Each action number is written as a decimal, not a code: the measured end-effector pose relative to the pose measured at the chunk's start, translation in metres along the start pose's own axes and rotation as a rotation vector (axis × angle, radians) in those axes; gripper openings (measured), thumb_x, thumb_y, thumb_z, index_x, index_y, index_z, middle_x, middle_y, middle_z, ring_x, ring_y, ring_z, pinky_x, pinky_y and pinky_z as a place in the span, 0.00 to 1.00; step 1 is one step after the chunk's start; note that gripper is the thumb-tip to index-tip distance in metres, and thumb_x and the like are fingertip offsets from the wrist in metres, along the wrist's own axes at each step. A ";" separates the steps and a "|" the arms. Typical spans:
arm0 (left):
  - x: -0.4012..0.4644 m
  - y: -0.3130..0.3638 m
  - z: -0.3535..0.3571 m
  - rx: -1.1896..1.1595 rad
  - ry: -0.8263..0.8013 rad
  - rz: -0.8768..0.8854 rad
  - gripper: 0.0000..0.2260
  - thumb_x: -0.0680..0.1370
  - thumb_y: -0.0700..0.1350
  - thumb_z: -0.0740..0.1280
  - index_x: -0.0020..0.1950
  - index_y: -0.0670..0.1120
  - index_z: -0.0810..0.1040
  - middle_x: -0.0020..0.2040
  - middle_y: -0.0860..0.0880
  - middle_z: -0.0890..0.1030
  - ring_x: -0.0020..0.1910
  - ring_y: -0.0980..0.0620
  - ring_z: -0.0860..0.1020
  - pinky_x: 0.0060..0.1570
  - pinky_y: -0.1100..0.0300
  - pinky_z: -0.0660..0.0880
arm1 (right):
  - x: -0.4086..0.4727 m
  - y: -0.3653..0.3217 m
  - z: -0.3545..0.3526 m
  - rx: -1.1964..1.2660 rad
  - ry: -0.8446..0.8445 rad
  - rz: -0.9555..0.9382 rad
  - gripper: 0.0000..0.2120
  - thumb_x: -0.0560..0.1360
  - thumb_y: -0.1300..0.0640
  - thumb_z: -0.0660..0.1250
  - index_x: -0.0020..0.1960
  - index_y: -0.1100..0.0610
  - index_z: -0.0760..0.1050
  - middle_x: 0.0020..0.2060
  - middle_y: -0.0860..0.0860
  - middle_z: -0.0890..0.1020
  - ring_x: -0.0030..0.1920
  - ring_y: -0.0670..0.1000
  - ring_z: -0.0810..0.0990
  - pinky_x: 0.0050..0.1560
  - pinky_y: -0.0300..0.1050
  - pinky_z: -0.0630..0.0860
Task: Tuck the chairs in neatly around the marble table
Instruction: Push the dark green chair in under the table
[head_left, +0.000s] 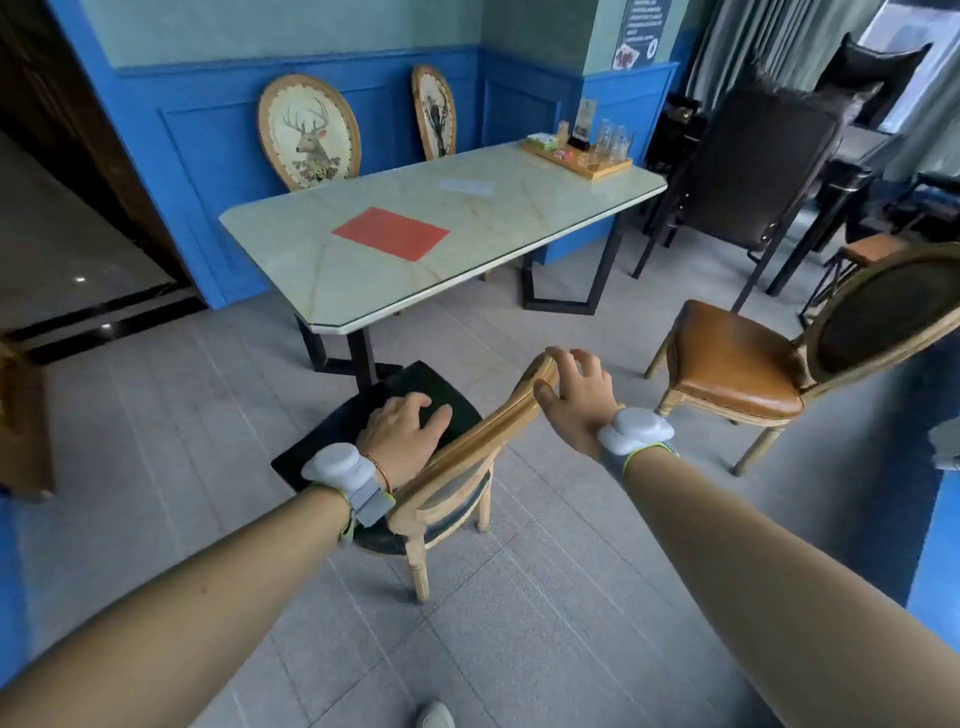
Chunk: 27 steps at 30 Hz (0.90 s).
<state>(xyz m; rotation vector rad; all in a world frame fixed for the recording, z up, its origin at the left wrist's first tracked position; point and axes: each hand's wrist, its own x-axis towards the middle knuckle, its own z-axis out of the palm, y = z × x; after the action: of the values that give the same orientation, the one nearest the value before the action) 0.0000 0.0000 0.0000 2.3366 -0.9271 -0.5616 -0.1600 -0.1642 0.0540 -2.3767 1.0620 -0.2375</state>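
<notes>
The marble table (545, 208) stands by the blue wall. A black-seated wooden chair (431, 387) stands below me at the table's near end, its seat just short of the table edge. My left hand (402, 431) lies on the black seat beside the backrest, fingers spread. My right hand (571, 400) curls loosely over the top of the wooden backrest (483, 436), thumb on the rail and fingers arched above it. A tan leather chair (737, 374) stands apart from the table at the right. Two deer-print chairs (309, 132) are tucked in on the far side, against the wall.
A red sheet (390, 232) and a white paper (466, 185) lie on the table. A wooden tray (584, 163) with glasses sits at its far corner. Dark chairs (748, 166) and another table crowd the right. Grey tiled floor (519, 597) lies around me.
</notes>
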 end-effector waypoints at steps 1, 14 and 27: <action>0.005 -0.001 0.003 0.009 -0.011 -0.031 0.27 0.77 0.65 0.52 0.69 0.50 0.69 0.70 0.45 0.70 0.67 0.43 0.69 0.64 0.47 0.68 | 0.009 0.001 0.005 -0.008 -0.015 -0.004 0.24 0.79 0.47 0.56 0.74 0.47 0.59 0.75 0.55 0.59 0.73 0.62 0.58 0.67 0.66 0.64; 0.061 0.007 0.084 -0.163 -0.036 -0.337 0.27 0.77 0.68 0.45 0.49 0.52 0.76 0.44 0.50 0.77 0.42 0.55 0.74 0.43 0.56 0.67 | 0.144 0.056 0.055 -0.055 -0.280 -0.022 0.26 0.78 0.45 0.55 0.74 0.49 0.60 0.73 0.57 0.63 0.72 0.61 0.60 0.71 0.61 0.65; 0.066 0.008 0.108 -0.023 0.343 -0.450 0.20 0.74 0.65 0.48 0.41 0.60 0.78 0.32 0.60 0.80 0.33 0.62 0.76 0.29 0.65 0.65 | 0.235 0.081 0.062 0.366 -0.478 0.402 0.10 0.76 0.52 0.64 0.50 0.57 0.80 0.51 0.63 0.83 0.49 0.63 0.84 0.54 0.61 0.82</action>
<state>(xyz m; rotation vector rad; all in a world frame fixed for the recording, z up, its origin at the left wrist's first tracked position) -0.0197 -0.0890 -0.0884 2.5220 -0.2373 -0.3191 -0.0310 -0.3575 -0.0529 -1.7280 1.1143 0.2504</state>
